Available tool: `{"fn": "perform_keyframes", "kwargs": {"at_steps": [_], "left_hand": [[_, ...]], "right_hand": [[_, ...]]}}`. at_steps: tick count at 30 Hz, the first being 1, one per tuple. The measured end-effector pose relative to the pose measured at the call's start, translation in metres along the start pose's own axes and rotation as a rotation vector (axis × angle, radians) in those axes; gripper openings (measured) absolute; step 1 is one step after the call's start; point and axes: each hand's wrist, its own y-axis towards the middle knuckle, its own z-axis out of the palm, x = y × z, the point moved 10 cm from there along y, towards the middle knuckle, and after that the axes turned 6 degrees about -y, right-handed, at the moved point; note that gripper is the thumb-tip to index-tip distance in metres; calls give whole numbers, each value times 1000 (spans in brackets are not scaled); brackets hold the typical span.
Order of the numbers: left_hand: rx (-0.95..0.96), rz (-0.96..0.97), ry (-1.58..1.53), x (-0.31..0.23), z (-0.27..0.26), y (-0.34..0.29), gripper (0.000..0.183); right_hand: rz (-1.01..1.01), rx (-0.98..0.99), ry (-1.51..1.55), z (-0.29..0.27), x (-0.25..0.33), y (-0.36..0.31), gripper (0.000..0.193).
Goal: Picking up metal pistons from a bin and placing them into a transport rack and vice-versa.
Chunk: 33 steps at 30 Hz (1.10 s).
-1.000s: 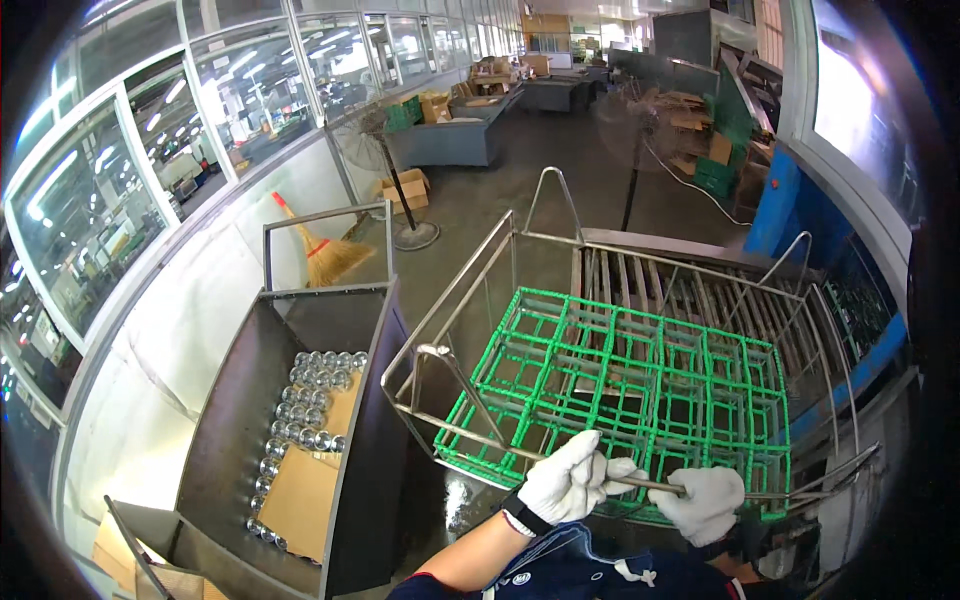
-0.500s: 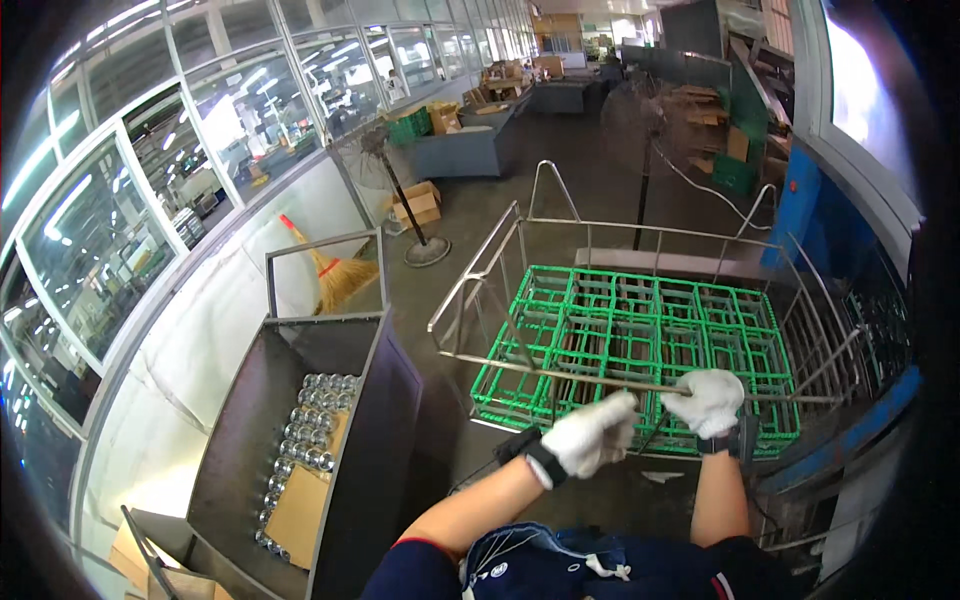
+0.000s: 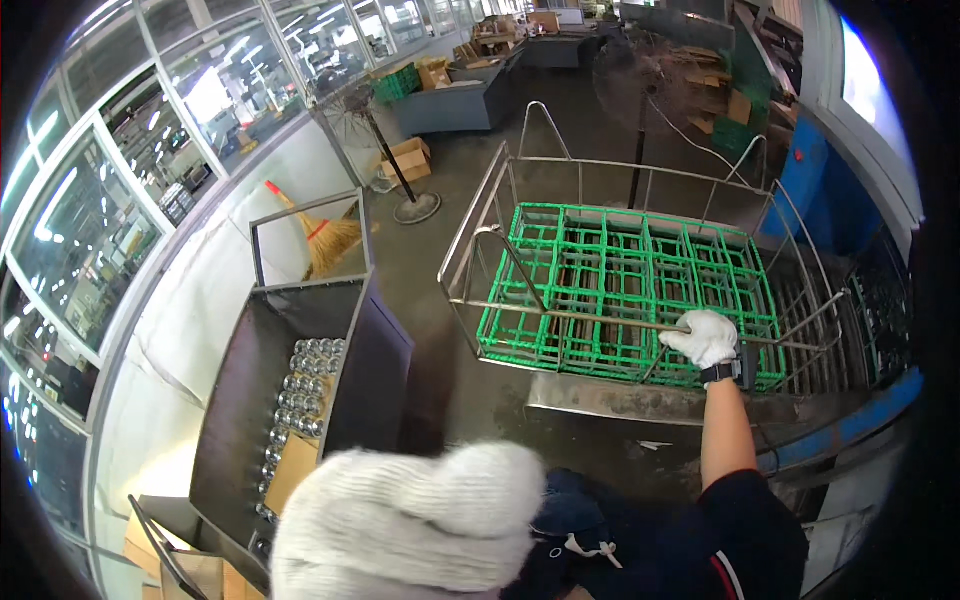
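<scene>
My right hand (image 3: 703, 338), in a white knit glove, is closed around the near top rail of a metal wire basket (image 3: 600, 319). Green-coated wire dividers (image 3: 604, 290) form a grid of cells inside the basket; no parts show in them. Close up and large at the lower middle is my left hand (image 3: 405, 525), gloved the same way. Its fingers are folded together and nothing shows in them. It covers the near corner of a dark metal bin (image 3: 375, 375) holding rows of shiny round metal parts (image 3: 305, 400) and cardboard sheet (image 3: 290, 470).
A metal ledge (image 3: 620, 400) runs under the basket's near side, with bars (image 3: 820, 310) to its right. Standing fans (image 3: 640, 150) are beyond the basket and at left (image 3: 417, 207). A straw broom (image 3: 328, 245) leans by the windowed wall; a cardboard box (image 3: 408, 160) sits behind.
My left hand has left the rail area and come up close, its fingers now folded. The basket has slid slightly away, baring the ledge; my right hand keeps its rail. The view tilts lower.
</scene>
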Motion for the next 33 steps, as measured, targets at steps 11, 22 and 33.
{"fn": "perform_keyframes", "kwargs": {"at_steps": [11,22,33], "left_hand": [[-742,-238,345,-13,-68,-54,13],[-564,-387,298,-4,-20,-1,11],[-819,-103,556,-7,4,-83,18]], "right_hand": [[-4,52,60,8,3,-2,51],[-12,-74,-5,-2,-1,-8,45],[-146,-369,427,-21,87,-43,69]]}}
